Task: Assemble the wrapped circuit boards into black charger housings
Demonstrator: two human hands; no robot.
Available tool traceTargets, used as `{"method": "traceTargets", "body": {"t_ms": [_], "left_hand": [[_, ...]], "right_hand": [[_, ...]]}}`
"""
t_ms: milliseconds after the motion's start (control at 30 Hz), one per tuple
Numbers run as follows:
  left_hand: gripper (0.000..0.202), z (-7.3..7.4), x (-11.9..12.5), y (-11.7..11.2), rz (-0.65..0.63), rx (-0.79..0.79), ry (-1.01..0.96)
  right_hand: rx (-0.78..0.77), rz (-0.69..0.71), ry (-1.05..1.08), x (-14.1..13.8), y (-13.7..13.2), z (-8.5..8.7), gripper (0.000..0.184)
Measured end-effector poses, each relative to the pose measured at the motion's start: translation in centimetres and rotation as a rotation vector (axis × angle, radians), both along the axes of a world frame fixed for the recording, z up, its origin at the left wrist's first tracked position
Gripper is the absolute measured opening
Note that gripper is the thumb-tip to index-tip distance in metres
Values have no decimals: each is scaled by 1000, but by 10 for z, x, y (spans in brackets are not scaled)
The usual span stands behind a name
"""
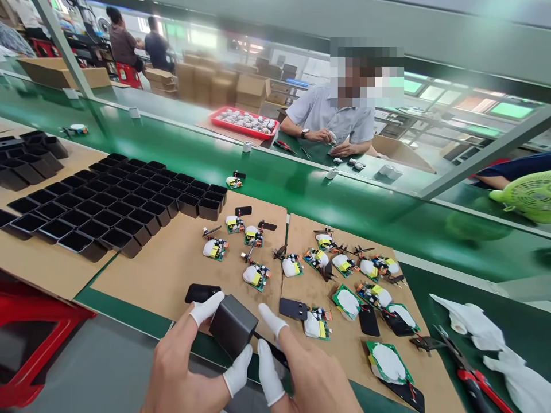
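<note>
My left hand point(185, 367) grips a black plastic case point(233, 326) between thumb and fingertips, which wear white finger cots. Close to the case's right side, my right hand point(301, 367), also in finger cots, pinches a thin black piece point(272, 349). It reaches the case's edge; my fingers hide most of it, so I cannot tell its full shape. Behind the case lies a flat black cover point(202, 293). Right of my hands, a circuit board point(317, 324) with white filler and yellow parts lies beside a black cover plate point(293, 308).
Rows of open black cases point(107, 218) stand on cardboard point(163, 281) at left. Several circuit boards point(344, 264) with wired covers lie at right. Red-handled pliers point(469, 367) rest near white cloths point(477, 327). Beyond the green belt point(275, 183), a co-worker point(333, 115) handles small parts beside a red tray point(244, 122).
</note>
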State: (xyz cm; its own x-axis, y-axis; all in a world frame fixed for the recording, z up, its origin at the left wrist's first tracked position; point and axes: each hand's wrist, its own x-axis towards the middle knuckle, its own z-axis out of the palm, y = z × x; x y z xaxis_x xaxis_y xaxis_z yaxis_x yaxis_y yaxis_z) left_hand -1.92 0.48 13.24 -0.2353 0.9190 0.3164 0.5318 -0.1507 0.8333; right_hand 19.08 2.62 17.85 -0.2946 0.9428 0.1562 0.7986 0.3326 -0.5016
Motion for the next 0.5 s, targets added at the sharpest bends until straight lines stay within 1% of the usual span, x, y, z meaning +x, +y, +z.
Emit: {"method": "traceTargets", "body": {"t_ms": [100,233,300,400,500], "left_hand": [[61,-3,-3,-1,36,64,90],[64,-7,-10,-2,19,98,161],[65,-11,-12,-3,27,84,171],[61,-16,-12,-5,81,50,151],[56,-18,-8,-7,129,26,112]], "right_hand": [[-113,67,154,-9,4,-12,24],[-169,131,211,-17,9,-21,30],[-185,151,203,-19,9,-23,28],[-205,158,166,-22,8,-26,28],[-231,146,203,-24,4,-31,31]]}}
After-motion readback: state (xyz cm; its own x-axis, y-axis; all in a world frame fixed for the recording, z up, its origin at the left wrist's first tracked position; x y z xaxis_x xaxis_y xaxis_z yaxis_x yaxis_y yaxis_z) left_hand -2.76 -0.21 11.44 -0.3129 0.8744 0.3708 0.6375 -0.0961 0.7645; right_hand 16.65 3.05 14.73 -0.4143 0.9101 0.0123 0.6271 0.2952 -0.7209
